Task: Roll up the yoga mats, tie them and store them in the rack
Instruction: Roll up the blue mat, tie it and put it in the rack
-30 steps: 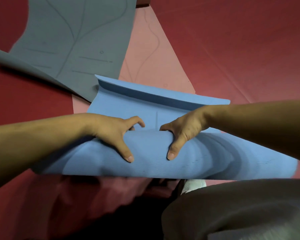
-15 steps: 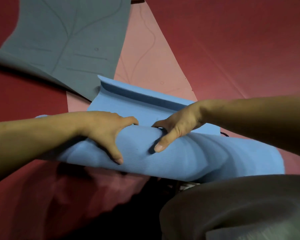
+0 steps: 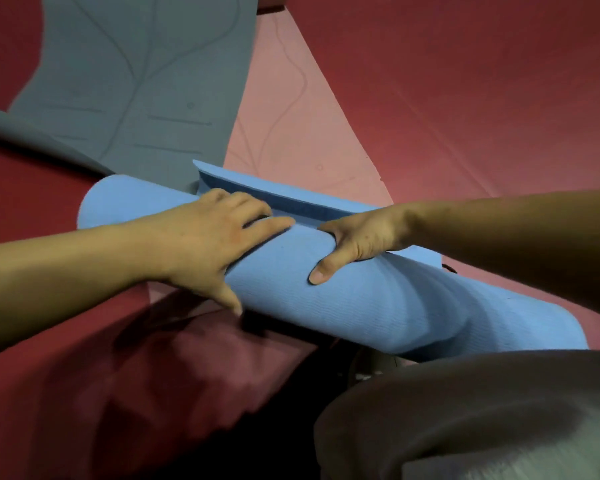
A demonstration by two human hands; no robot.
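Observation:
A blue yoga mat (image 3: 395, 306) lies across the middle, nearly all rolled into a thick tube. Only a short flap (image 3: 267, 188) stays unrolled at the far side, its end edge curled up. My left hand (image 3: 208, 244) lies flat on top of the roll, fingers stretched toward the flap and thumb down the near side. My right hand (image 3: 361, 240) grips the roll, fingers hidden over the far side and thumb pressed on the near face.
A grey mat (image 3: 136, 81) lies unrolled at the far left, one corner lifted. A pink mat (image 3: 291, 116) lies flat beneath both, on the red floor (image 3: 465, 81). My knee in grey trousers (image 3: 465, 410) fills the lower right. No rack in view.
The roll has turned forward over the flap, which is now much shorter. My left hand has gone from a grip to lying flat on top. The roll's left end has swung farther away.

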